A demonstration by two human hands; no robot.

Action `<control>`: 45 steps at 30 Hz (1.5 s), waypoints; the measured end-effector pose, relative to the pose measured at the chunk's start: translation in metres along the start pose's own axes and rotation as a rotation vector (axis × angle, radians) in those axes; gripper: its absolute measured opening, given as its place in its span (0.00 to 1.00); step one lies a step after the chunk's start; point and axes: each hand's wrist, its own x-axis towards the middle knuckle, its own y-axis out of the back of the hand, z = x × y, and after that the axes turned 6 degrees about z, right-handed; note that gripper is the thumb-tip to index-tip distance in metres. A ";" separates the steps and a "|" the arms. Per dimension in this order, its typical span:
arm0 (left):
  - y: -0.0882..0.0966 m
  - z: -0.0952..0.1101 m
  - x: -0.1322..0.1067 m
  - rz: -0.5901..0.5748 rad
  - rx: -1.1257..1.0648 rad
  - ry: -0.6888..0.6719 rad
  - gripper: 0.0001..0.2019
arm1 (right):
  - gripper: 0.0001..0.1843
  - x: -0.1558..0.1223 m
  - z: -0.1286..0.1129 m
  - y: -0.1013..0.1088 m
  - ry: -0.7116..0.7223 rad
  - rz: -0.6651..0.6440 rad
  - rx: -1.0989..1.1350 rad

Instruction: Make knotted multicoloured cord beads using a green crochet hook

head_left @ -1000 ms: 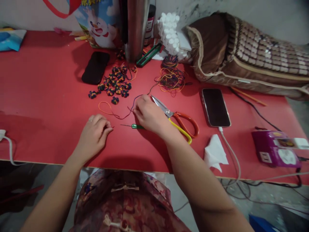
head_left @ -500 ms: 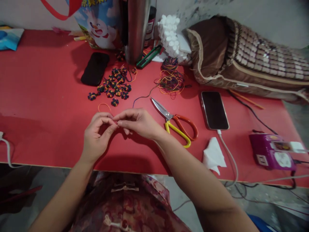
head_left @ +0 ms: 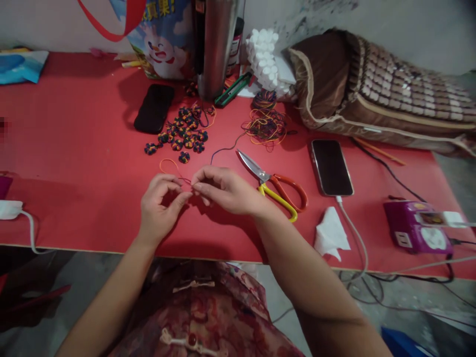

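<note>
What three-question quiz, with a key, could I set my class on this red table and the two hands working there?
1. Multiple choice: Which of these lies nearest the right hand?
a) white tissue
b) purple box
c) scissors

2. True or false: Both scissor handles are the same colour.

3. Short answer: What colour is the thread loop just beyond the left hand?

Key:
1. c
2. False; one is yellow, the other orange-red.
3. Orange.

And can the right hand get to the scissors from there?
Probably yes: the scissors lie right beside its wrist, with nothing lying on them. But the right hand seems busy at the thread, so it might have to let go first.
</note>
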 end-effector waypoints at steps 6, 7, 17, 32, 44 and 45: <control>0.016 -0.020 0.002 0.142 0.174 -0.099 0.05 | 0.17 -0.099 -0.040 0.041 -0.049 -0.285 -0.367; 0.018 -0.023 0.003 0.109 0.215 -0.120 0.04 | 0.18 -0.125 -0.043 0.047 -0.128 -0.353 -0.461; 0.010 -0.038 0.011 -0.091 0.414 -0.250 0.08 | 0.16 -0.214 -0.034 0.044 -0.291 0.141 -0.776; 0.039 -0.010 0.008 -0.142 0.115 -0.178 0.03 | 0.13 -0.039 -0.031 -0.034 0.107 0.059 -1.250; -0.020 -0.039 0.091 -0.263 0.498 -0.343 0.15 | 0.14 0.044 0.030 -0.002 0.227 0.640 -0.873; -0.020 -0.042 0.089 -0.274 0.489 -0.362 0.13 | 0.13 0.042 0.036 0.001 0.238 0.649 -0.857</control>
